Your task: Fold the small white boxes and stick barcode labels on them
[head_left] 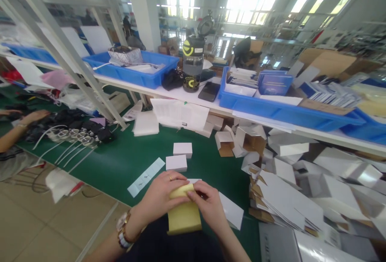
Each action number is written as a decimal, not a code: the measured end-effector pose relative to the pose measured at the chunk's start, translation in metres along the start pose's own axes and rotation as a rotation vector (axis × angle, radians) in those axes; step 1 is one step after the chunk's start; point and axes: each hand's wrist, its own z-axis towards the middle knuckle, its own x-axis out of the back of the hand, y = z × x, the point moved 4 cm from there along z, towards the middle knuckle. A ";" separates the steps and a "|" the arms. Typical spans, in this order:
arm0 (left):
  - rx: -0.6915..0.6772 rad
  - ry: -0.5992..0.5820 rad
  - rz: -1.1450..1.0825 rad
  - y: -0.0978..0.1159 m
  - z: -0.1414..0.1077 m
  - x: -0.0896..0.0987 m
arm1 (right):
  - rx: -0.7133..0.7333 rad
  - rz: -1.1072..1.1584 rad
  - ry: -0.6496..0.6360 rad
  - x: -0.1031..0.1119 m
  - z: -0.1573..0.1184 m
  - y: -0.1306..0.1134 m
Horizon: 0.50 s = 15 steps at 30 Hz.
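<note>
Both hands are on a yellow sheet of paper or thin card (184,215) at the near edge of the green table. My left hand (161,193), with a ring and a wristwatch, has its fingers closed on the sheet's upper left part. My right hand (209,203) pinches the upper right edge, where the sheet curls over. Something white shows just behind the fingers, mostly hidden. Beyond them lie two small white boxes (176,163), one behind the other. A pale printed strip (146,177) rests to the left, and a white sheet (231,210) lies by my right wrist.
Many folded and flat white cartons (289,197) pile up on the right. A shelf (169,91) across the back carries blue bins (144,78), a bottle (193,67) and a phone (209,92). At left, another person's hand (36,116) is near black parts and white cables (70,151).
</note>
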 end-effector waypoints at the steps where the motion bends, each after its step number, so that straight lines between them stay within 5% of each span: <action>1: 0.028 -0.012 -0.035 0.003 0.000 -0.002 | -0.011 0.015 0.020 0.001 -0.002 0.002; 7: 0.164 -0.033 -0.160 0.013 -0.003 -0.014 | -0.042 -0.008 0.181 0.014 -0.011 -0.001; 15: 0.175 -0.101 -0.155 0.018 -0.001 -0.025 | 0.172 -0.269 0.003 0.023 -0.017 -0.033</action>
